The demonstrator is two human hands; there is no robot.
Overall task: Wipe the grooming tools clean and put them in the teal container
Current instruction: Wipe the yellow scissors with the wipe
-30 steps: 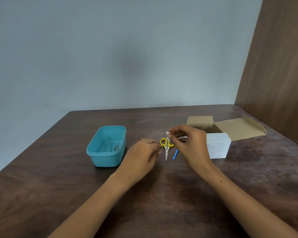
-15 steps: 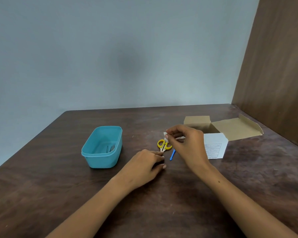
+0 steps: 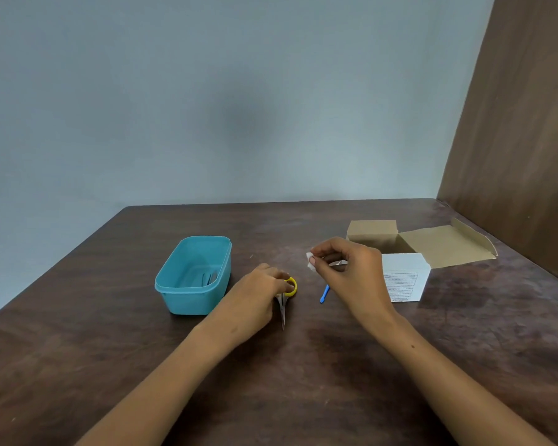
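The teal container (image 3: pixel 194 275) sits open on the dark wooden table (image 3: pixel 110 365), and everything else is placed from it. Inside it, near its right wall, lie a few slim grey tools (image 3: pixel 210 278), too small to name. Just to the right of the container, the left hand (image 3: pixel 258 294) rests low on the table with its fingers curled onto the yellow-handled scissors (image 3: pixel 285 297); one yellow ring shows past the fingertips, and the closed blades point toward the person. Whether the scissors are lifted off the table cannot be told. Further right of the container, the right hand (image 3: pixel 348 272) is raised above the table, thumb and forefinger pinched on a small white wipe (image 3: pixel 310 263), the other fingers loosely curled. Beneath that hand, a thin blue tool (image 3: pixel 324 294) lies on the table, partly hidden. Beyond it, well apart from the container, stands an open cardboard box (image 3: pixel 406 278) with its brown flaps spread; its white front panel carries lines of small print, too blurred to read.
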